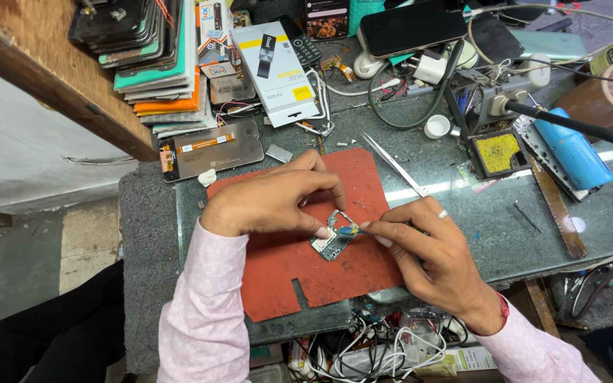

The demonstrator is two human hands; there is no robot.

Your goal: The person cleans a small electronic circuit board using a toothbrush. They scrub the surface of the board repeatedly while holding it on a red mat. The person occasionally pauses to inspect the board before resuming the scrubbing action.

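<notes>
Your small green circuit board point(333, 241) with its open rectangular frame lies on the red rubber work mat point(278, 276), near the middle of the mat and a little toward its right edge. The fingertips of your left hand point(271, 202) press down on the board's left side, thumb and forefinger curled and closed against it. Your right hand point(431, 252) pinches a thin tool with a blue and yellow tip point(349, 230); its fingers are closed round the shaft, and the tip touches the board's upper middle, just beside your left fingertips.

The board's long axis runs diagonally, from the mat's near-left toward its far-right, with the frame end pointing away from you. The tool lies nearly level, pointing left.

Your left wrist arches over the mat's far-left part, knuckles up, pink sleeve point(203, 312) crossing the mat's near-left edge. Your right hand comes in from the near-right corner, palm turned inward.

Metal tweezers point(395, 164) lie off the mat's far-right corner.
</notes>
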